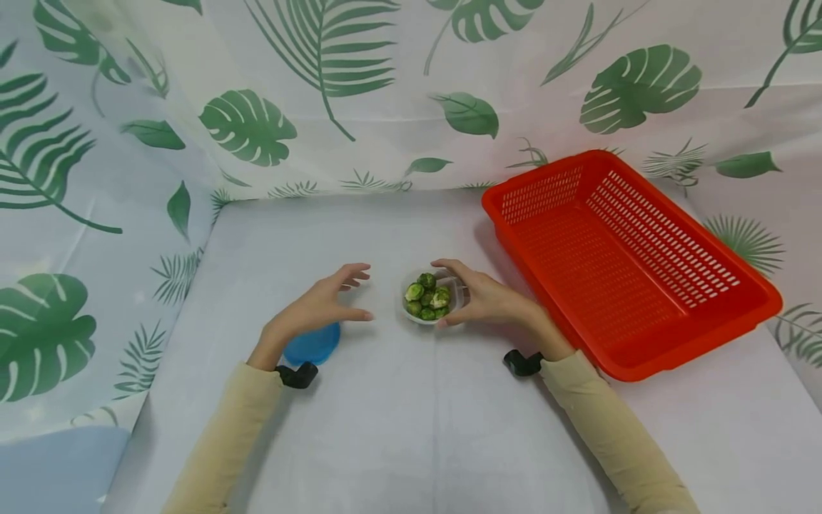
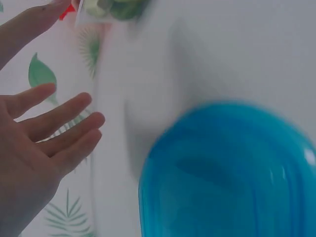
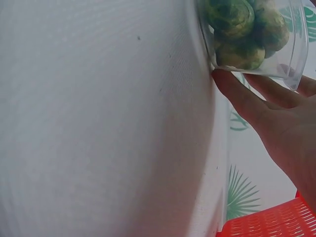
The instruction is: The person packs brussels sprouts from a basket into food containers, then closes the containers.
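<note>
A small clear plastic container (image 1: pixel 420 321) stands on the white tabletop with several green Brussels sprouts (image 1: pixel 428 295) inside. My right hand (image 1: pixel 493 298) grips its right side, thumb at the front and fingers behind; in the right wrist view, fingertips touch the container (image 3: pixel 297 44) wall low down. To the left of the container, my left hand (image 1: pixel 316 305) holds nothing, its fingers and thumb spread apart toward it. Beneath that wrist lies a blue translucent lid (image 1: pixel 315 348), partly hidden by the hand, and it looms large in the left wrist view.
A large red perforated plastic basket (image 1: pixel 642 371) sits at the right, close to my right forearm. Leaf-patterned white sheeting (image 1: pixel 385 153) hangs behind the table and along its sides.
</note>
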A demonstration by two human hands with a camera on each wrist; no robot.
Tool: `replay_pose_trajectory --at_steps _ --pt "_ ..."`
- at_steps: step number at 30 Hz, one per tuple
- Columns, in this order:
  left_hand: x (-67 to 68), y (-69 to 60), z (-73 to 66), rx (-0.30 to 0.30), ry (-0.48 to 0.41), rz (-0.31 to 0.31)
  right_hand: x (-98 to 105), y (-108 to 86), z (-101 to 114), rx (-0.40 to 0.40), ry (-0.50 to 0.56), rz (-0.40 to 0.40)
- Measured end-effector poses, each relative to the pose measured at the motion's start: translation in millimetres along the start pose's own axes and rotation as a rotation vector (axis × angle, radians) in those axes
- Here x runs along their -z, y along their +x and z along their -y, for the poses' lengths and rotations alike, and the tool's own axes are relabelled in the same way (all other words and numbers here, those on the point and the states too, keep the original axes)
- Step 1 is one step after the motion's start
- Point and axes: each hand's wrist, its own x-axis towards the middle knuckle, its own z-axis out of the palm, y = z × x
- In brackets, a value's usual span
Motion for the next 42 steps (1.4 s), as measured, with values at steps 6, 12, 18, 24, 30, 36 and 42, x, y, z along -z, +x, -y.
replay_pose_trajectory --at_steps 6,12,18,24,30,36,42 --pt "17.3 -16.5 15.6 0.042 0.179 0.021 -0.1 0.4 -1.8 -0.007 0.006 -0.005" --pt "19.2 -28.0 24.2 0.135 0.367 0.056 1.2 -0.8 -2.1 -0.035 0.020 -0.007" --pt "16.9 -35.7 24.5 0.150 0.551 0.049 1.5 -1.8 -3.3 -0.047 0.027 -0.009" --pt "16.5 -38.4 17.8 0.163 0.600 0.075 0.2 -1.2 -5.2 -0.041 0.033 -0.009" --pt "18.4 -38.0 16.6 0.199 0.664 0.083 -0.8 -0.5 -5.0 -0.035 0.042 -0.004" --pt "20.4 -39.1 20.9 0.195 0.597 0.042 -1.1 -0.1 -5.6 -0.035 0.048 -0.001" --pt "29.2 -36.7 20.0 0.252 0.385 0.069 -1.5 0.1 -6.9 -0.036 0.046 0.001"
